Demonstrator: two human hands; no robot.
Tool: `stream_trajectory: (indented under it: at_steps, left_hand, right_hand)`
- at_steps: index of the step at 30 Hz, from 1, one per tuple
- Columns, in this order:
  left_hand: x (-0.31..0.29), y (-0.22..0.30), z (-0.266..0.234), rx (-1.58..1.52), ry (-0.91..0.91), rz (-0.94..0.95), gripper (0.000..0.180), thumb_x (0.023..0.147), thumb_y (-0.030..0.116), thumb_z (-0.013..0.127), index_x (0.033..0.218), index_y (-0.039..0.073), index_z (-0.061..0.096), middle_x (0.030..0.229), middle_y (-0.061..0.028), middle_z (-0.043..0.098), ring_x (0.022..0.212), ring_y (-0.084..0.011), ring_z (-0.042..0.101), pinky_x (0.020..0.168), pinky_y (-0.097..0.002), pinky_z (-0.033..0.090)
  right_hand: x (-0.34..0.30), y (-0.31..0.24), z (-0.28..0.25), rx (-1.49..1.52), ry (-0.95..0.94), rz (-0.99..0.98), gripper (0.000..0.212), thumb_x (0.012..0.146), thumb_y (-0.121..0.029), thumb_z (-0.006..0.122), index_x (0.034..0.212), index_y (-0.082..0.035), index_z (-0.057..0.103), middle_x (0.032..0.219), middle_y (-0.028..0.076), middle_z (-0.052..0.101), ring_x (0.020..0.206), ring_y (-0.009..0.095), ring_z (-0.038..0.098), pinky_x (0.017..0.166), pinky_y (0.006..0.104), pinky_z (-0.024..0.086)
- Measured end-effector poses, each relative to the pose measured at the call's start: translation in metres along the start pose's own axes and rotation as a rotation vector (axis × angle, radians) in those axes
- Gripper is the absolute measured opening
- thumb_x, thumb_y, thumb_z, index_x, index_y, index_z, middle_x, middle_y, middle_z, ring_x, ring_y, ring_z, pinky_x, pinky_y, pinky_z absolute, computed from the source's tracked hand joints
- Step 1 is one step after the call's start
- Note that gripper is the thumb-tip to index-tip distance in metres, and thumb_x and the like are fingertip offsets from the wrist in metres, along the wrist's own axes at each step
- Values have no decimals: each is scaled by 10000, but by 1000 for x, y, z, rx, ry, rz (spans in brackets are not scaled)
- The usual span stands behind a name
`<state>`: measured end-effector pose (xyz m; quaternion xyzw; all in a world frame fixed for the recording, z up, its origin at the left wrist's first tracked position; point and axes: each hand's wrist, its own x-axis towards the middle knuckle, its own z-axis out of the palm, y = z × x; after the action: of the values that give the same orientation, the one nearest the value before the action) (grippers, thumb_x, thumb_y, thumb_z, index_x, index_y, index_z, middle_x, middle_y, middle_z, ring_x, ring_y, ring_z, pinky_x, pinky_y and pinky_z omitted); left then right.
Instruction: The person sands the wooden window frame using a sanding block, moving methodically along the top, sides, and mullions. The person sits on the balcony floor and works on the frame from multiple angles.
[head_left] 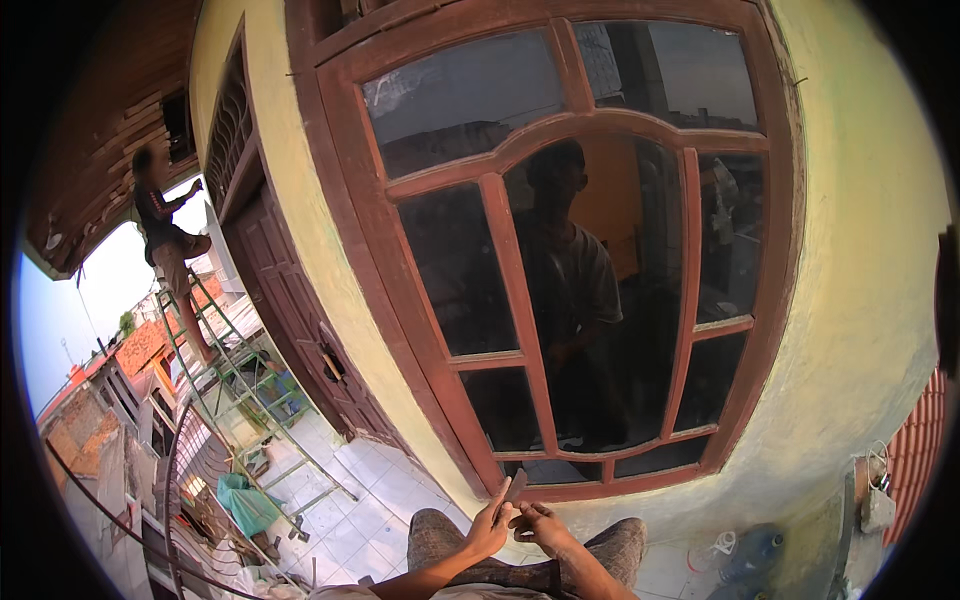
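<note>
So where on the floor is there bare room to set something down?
The widest bare patch is the white tiles between the brown door and the green ladder. A smaller tiled patch shows between the person's right knee and the blue containers. It is crowded around the green cloth by the ladder.

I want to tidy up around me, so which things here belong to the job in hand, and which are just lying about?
Seems part of the job:
small dark flat piece, in the left hand, right hand close by
brown window frame just ahead

Apparently just lying about:
teal cloth or bag, lower left
blue plastic container, lower right
</note>
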<state>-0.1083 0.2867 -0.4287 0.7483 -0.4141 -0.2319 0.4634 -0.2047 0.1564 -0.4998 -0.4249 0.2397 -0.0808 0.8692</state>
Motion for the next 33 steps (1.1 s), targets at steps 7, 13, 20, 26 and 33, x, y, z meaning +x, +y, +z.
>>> stream_trajectory:
  at_steps: [7, 13, 20, 26, 33]
  left_hand:
    - [51, 39, -75, 426, 531, 549, 578, 1121, 78, 438, 1685, 100, 315, 1465, -266, 599, 1254, -331, 655, 1083, -418, 470]
    - [141, 142, -162, 755, 798, 745, 680, 1060, 14, 465, 1700, 69, 242, 1739, -179, 314, 1618, -304, 293, 1300, -535, 109]
    - [220, 113, -174, 943, 921, 725, 665, 1090, 207, 503, 1700, 87, 266, 1780, -120, 236, 1648, -234, 205, 1257, -625, 67]
    - [234, 189, -214, 928, 1027, 845, 689, 1074, 350, 547, 1693, 149, 319, 1775, -64, 280, 1636, -185, 245, 1215, -632, 56]
    - [212, 54, -137, 941, 931, 698, 631, 1055, 417, 556, 1635, 187, 462, 1750, 26, 348, 1607, -101, 289, 1234, -608, -73]
  right_hand:
    - [0, -8, -17, 59, 46, 0, 280, 1119, -352, 570, 1240, -108, 631, 971, 133, 725, 801, 242, 674, 802, 460, 569]
    - [-4, 2, -26, 89, 161, 44, 269, 1115, -340, 542, 1227, -114, 635, 937, 121, 690, 798, 244, 636, 802, 468, 553]
    - [-3, -7, -47, 213, 312, -21, 298, 1089, -326, 563, 1256, -91, 634, 969, 142, 676, 817, 266, 634, 800, 480, 533]
    - [-18, -6, -110, 229, 542, 6, 350, 959, -307, 777, 1212, -88, 673, 870, 125, 624, 655, 216, 537, 571, 383, 480]
    - [-30, -95, -64, 184, 576, -328, 249, 1017, -275, 658, 1183, -94, 697, 863, 90, 622, 747, 222, 575, 708, 436, 476]
